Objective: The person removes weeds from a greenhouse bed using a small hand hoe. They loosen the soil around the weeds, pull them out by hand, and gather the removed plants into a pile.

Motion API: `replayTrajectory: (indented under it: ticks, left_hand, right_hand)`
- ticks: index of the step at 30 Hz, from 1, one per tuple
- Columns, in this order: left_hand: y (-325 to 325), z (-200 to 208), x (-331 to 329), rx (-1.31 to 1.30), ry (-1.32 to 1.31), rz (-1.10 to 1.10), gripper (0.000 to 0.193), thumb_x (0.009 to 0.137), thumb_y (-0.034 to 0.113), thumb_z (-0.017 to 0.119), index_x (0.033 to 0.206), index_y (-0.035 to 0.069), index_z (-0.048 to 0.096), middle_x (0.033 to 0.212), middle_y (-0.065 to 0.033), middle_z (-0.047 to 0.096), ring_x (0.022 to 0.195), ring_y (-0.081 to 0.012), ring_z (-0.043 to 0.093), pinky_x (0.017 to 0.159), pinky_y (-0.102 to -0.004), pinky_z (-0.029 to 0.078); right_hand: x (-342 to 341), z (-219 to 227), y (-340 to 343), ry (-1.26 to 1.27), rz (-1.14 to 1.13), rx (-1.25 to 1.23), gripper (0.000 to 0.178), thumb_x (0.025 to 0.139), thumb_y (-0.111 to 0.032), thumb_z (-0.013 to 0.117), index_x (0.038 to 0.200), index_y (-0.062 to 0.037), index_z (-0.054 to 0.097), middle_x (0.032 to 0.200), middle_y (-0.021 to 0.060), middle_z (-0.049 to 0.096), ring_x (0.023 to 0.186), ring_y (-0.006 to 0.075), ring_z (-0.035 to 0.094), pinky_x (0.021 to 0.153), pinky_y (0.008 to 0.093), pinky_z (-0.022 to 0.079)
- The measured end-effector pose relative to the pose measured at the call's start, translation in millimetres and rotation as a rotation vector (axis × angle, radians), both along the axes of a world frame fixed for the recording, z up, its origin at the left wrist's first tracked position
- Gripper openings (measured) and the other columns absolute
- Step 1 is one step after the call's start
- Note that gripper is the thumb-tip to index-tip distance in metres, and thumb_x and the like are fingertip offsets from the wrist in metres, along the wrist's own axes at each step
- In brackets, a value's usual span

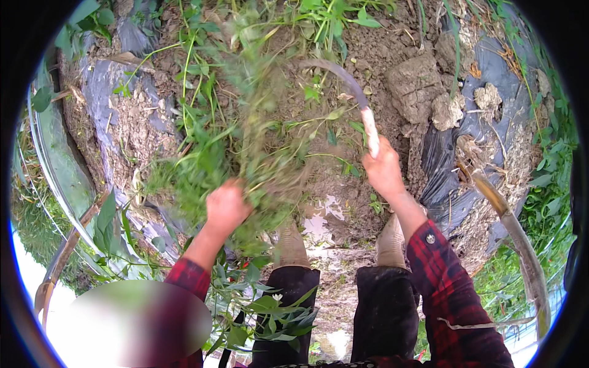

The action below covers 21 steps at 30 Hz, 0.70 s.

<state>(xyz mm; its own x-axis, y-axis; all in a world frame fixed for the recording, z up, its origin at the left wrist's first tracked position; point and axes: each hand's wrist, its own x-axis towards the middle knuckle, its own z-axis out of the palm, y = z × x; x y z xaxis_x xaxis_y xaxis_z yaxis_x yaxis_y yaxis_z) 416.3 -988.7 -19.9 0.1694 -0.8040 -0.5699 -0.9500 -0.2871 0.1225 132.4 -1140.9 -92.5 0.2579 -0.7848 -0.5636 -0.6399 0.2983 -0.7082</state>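
My left hand [227,205] is closed around a bunch of green weeds [202,162], whose stems and leaves are smeared by motion. My right hand [384,168] grips the pale handle of a sickle [351,83]. Its dark curved blade arcs up and to the left, and the tip reaches toward the blurred stems above the left hand. Between and beyond my hands lies brown, lumpy soil [368,43] with more green plants [331,18] growing at the far side.
Dark plastic sheeting [437,178] with mud on it covers the raised ground at right, with more sheeting [101,92] at left. Bent poles [506,214] stand at both sides. Large clods [417,86] lie right of the blade. A leafy plant [270,319] rises near my left leg.
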Motion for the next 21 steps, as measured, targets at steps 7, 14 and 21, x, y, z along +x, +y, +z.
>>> replayTrajectory:
  ticks: [7, 14, 21]
  left_hand:
    - [74, 35, 64, 0.280, -0.266, 0.146, 0.043, 0.054, 0.014, 0.073, 0.094, 0.004, 0.060, 0.095, -0.0113, 0.062, 0.075, -0.0284, 0.063, 0.067, -0.0389, 0.052]
    - [-17, 18, 12, 0.112, -0.005, -0.219, 0.040, 0.054, 0.011, 0.071, 0.092, 0.010, 0.060, 0.088, -0.0082, 0.056, 0.087, -0.0261, 0.057, 0.074, -0.0370, 0.048]
    - [-153, -18, 51, -0.372, -0.233, -0.067, 0.041, 0.055, 0.020, 0.072, 0.093, 0.009, 0.063, 0.104, -0.0061, 0.048, 0.103, -0.0267, 0.044, 0.084, -0.0425, 0.038]
  right_hand:
    - [-44, 6, 37, 0.095, -0.014, 0.004, 0.016, 0.074, -0.004, 0.055, 0.082, 0.0006, 0.041, 0.064, 0.0195, 0.052, 0.057, 0.0328, 0.056, 0.054, 0.0391, 0.044]
    - [-33, 8, 36, 0.078, -0.009, -0.059, 0.015, 0.075, -0.004, 0.054, 0.084, -0.0002, 0.043, 0.060, 0.0173, 0.051, 0.053, 0.0305, 0.053, 0.050, 0.0385, 0.042]
    - [-42, 8, 24, 0.047, -0.057, -0.058, 0.014, 0.075, -0.004, 0.053, 0.082, -0.0007, 0.041, 0.057, 0.0136, 0.045, 0.049, 0.0230, 0.043, 0.047, 0.0360, 0.038]
